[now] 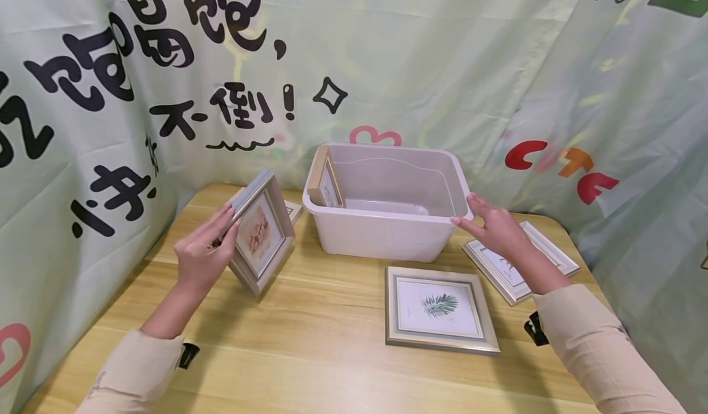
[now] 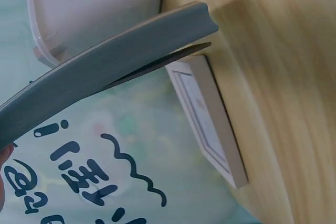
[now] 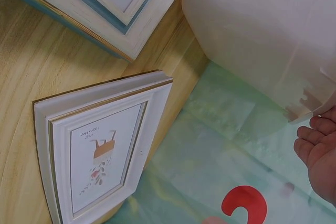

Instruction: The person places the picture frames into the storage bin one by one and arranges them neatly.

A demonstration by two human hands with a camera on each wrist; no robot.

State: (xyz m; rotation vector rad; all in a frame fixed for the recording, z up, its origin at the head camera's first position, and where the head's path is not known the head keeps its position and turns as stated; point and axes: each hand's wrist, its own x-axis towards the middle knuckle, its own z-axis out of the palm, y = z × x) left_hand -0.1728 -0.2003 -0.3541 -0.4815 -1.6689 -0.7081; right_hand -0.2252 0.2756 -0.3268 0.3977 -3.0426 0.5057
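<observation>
My left hand (image 1: 206,248) holds a silver-edged picture frame (image 1: 260,233) upright and tilted above the table, with a brownish picture inside its mat. The left wrist view shows this frame's edge (image 2: 105,61) and a thin flap standing out behind it. At the bin's front right corner, my right hand (image 1: 498,226) touches the rim with thumb and fingers spread and fairly straight. That pale plastic bin (image 1: 381,236) stands at the back of the table. Inside its left end, a wood-coloured picture frame (image 1: 326,180) leans upright.
In front of the bin lies a frame with a green leaf picture (image 1: 439,306). A white frame (image 1: 547,248) lies under my right forearm, partly covered. Behind the held frame, another pale frame (image 2: 202,119) lies on the table (image 1: 310,352). A printed curtain (image 1: 442,64) hangs behind.
</observation>
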